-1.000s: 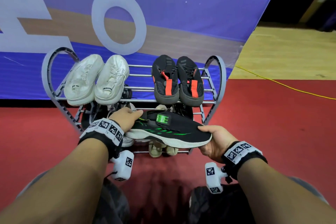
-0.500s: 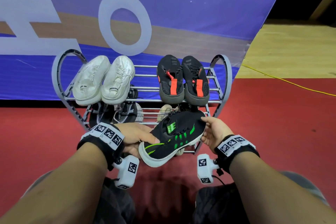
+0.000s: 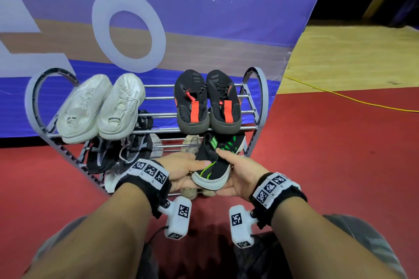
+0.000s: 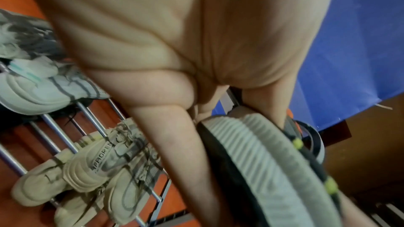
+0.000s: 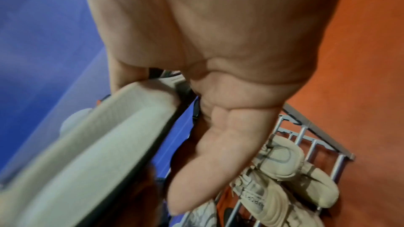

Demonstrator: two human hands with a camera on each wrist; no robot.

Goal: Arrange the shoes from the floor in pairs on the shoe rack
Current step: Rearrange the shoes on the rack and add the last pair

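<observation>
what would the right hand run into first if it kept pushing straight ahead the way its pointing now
Probably the shoe rack itself. The right hand, with the left hand, holds the black and green shoe toe-first toward the middle shelf, beneath the black and orange pair. Depth is unclear, so which bar comes first cannot be told.

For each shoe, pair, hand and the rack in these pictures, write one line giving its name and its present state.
Black and green shoe: held by both hands, toe pointing into the middle shelf.
Left hand: grips the shoe's side.
Right hand: grips the shoe's heel end.
White pair: side by side, top shelf.
Black and red pair: side by side, top shelf.
Beige pair: lower shelf.
Shoe rack: upright.
</observation>
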